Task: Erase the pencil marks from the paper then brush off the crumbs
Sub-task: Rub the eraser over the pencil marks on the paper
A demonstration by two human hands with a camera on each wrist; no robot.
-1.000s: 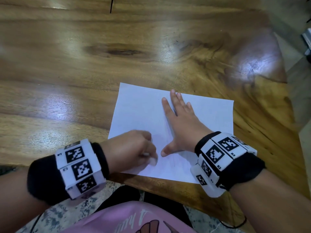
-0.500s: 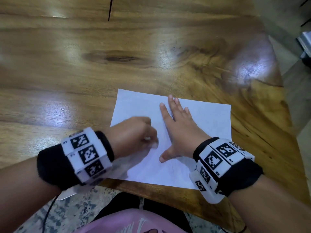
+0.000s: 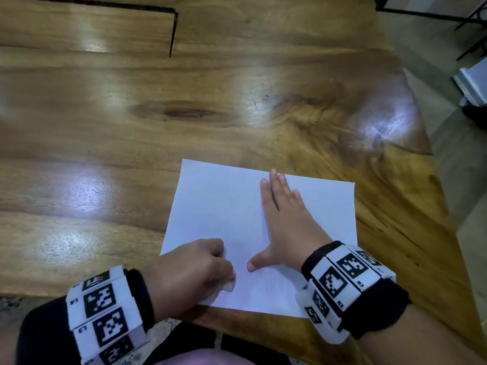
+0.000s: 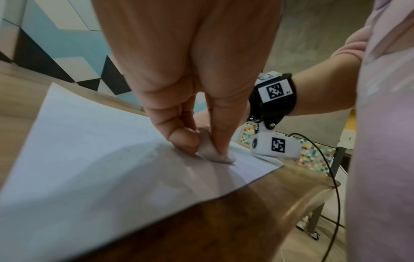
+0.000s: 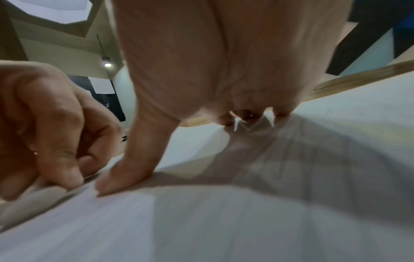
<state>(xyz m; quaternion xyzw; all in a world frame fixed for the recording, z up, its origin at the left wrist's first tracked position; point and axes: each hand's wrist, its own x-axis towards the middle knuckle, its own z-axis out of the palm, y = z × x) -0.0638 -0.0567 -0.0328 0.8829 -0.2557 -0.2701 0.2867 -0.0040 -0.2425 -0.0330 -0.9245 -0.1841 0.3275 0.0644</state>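
A white sheet of paper (image 3: pixel 221 206) lies near the front edge of the wooden table (image 3: pixel 131 143). My left hand (image 3: pixel 195 267) pinches a small pale eraser (image 3: pixel 228 285) and presses its tip onto the sheet's near part; in the left wrist view the eraser (image 4: pixel 210 150) sits between thumb and fingers on the paper (image 4: pixel 78 141). My right hand (image 3: pixel 287 222) lies flat on the sheet with fingers straight and thumb spread. Faint pencil lines (image 3: pixel 268 283) show just in front of that thumb. In the right wrist view the thumb presses the paper (image 5: pixel 224 221).
The table's front edge (image 3: pixel 237 325) runs just below the sheet. A dark seam (image 3: pixel 172 32) crosses the tabletop at the back. Floor and a grey object (image 3: pixel 471 85) lie off the table's right side. A black cable (image 4: pixel 331 168) hangs by the table edge.
My left hand has slid the eraser back and forth over the sheet's near part. The right hand has stayed flat on the paper. The view has shifted slightly.
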